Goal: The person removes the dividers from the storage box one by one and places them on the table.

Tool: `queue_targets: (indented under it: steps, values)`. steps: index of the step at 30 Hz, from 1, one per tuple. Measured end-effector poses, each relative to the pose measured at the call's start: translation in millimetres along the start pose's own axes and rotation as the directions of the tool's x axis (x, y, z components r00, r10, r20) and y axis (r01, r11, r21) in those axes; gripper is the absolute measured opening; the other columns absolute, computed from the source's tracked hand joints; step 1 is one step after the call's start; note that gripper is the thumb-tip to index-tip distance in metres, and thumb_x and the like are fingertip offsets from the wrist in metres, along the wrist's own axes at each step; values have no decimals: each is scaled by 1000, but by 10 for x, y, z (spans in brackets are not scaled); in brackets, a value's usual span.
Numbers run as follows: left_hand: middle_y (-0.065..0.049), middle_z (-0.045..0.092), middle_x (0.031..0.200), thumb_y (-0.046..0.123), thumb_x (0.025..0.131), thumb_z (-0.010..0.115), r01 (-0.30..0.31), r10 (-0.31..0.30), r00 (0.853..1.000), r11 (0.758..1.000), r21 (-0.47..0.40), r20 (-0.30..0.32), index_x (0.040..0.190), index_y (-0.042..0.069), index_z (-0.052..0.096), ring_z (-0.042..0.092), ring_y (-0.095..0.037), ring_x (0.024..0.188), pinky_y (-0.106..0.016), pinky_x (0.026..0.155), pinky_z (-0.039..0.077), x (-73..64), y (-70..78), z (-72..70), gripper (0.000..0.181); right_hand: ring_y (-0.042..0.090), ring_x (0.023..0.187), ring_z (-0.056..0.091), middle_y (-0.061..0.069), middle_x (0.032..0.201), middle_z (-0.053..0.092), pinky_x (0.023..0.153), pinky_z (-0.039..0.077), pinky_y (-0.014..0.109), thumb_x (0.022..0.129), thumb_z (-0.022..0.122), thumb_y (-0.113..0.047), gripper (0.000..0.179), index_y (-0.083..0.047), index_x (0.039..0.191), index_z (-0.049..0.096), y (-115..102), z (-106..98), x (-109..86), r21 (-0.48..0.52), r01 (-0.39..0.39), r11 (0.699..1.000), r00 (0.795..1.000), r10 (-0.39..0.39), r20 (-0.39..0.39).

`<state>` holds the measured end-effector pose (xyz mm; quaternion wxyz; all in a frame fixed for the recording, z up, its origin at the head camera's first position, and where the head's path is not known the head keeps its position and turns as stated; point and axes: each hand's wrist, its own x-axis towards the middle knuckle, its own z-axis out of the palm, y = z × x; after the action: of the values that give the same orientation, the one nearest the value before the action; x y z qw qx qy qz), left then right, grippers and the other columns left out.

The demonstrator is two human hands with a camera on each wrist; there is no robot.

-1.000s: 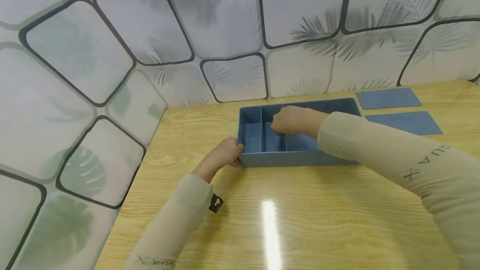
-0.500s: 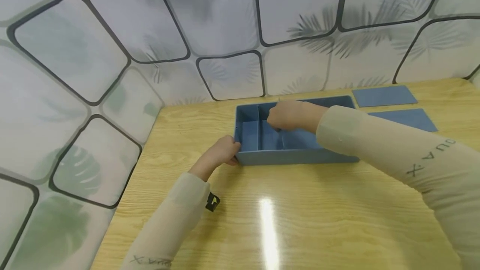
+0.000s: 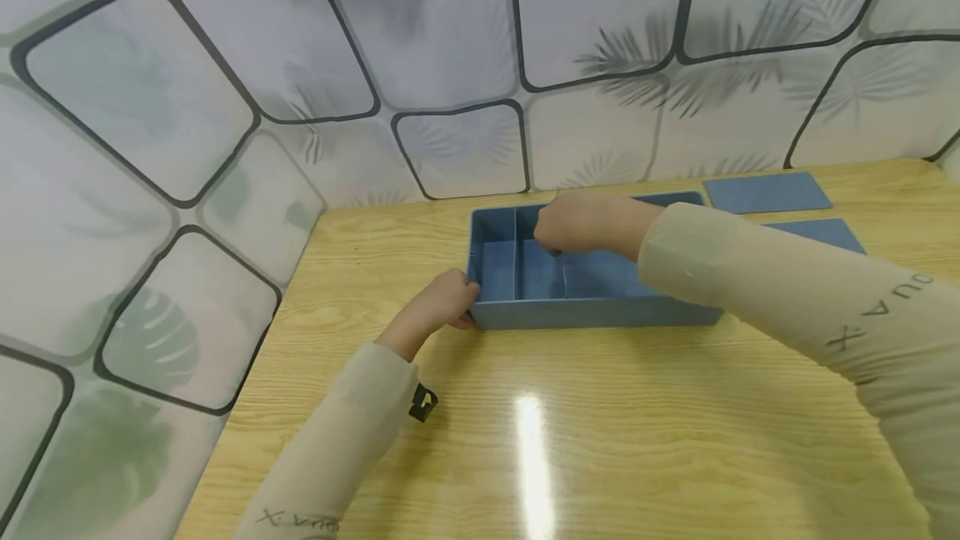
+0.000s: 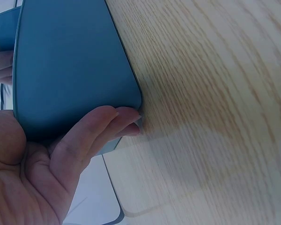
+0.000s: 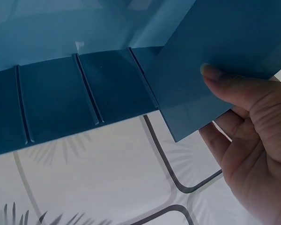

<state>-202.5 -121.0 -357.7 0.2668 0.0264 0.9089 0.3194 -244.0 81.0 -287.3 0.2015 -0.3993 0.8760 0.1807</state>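
A long blue open-topped box (image 3: 592, 315) stands on the wooden table. At its left end my left hand (image 3: 442, 302) grips the near corner, with the fingers (image 4: 91, 133) curled along the end wall in the left wrist view. My right hand (image 3: 581, 222) is over the middle of the box, at its far side. In the right wrist view it pinches a flat blue divider panel (image 5: 225, 35) between thumb and fingers. That panel leans across the slotted inner wall (image 5: 51, 93); whether its edge sits in a slot is hidden. One divider (image 3: 516, 257) stands upright in the box's left part.
Two flat blue panels, a far one (image 3: 768, 192) and a nearer one (image 3: 821, 233), lie right of the box. The nearer one is partly behind the right sleeve. A patterned wall (image 3: 457, 152) rises behind the table, another on the left. A small black item (image 3: 423, 402) shows at the left cuff.
My right hand has risen slightly and shifted a little toward the far wall of the box. My left hand keeps its grip on the corner. The view has shifted slightly.
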Motion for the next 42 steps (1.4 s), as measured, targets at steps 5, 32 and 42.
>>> queue_targets:
  steps: [5,32,42]
  values:
    - [-26,61,99,11,97,34,4,-4,1000,1000,-1,0,94,-8,55,67,-27,71,-30,61,58,5,0,12,28,9,65,47,-5,73,59,64,45,27,86,57,6,24,-12,73,65,14,-50,-28,-32,16,999,1000,-16,6]
    - [-27,62,96,11,97,34,-4,5,1000,1000,-12,3,102,-13,55,68,-27,68,-31,60,59,70,22,58,32,29,98,61,9,105,66,88,52,44,88,57,-1,19,-8,101,68,225,-226,-501,14,-65,998,993,67,-95]
    - [-25,62,92,11,97,35,2,-2,1000,1000,-8,14,97,-9,55,68,-26,67,-31,60,58,58,-12,106,29,17,67,51,4,75,58,65,53,39,89,58,-8,12,-8,77,60,296,-184,-678,-69,-99,993,986,89,-139]
